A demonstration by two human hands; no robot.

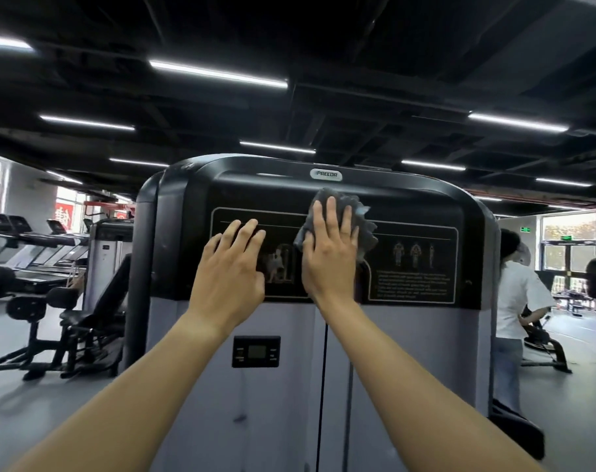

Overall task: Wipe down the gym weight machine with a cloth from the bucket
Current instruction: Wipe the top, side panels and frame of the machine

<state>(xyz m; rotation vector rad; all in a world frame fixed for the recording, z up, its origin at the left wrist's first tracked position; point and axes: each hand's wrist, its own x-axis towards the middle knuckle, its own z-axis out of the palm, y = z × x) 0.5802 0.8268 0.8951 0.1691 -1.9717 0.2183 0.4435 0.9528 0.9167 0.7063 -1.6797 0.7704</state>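
cloth [354,226], grey, lies flat on the weight machine [289,369]'s black panel beneath the logo, pressed by the spread right hand [330,257]. the left hand [230,270], fingers straight, covers the panel's blurred diagram.

The right hand [329,253] is lying flat over the cloth [364,229], covering its middle, so only the ragged edges above and to the right of the palm are showing; the left hand [230,267], just left of the grip, is hiding part of the pictured figure [278,264] on the weight machine [255,403]; the small print [412,284] lower right of the grip is reading as too fine to make out; the display [255,351] below the grip is showing blurred; both forearms and the machine's base are running off the bottom edge; a person [518,294] far right of the grip is standing partly behind the machine's side.
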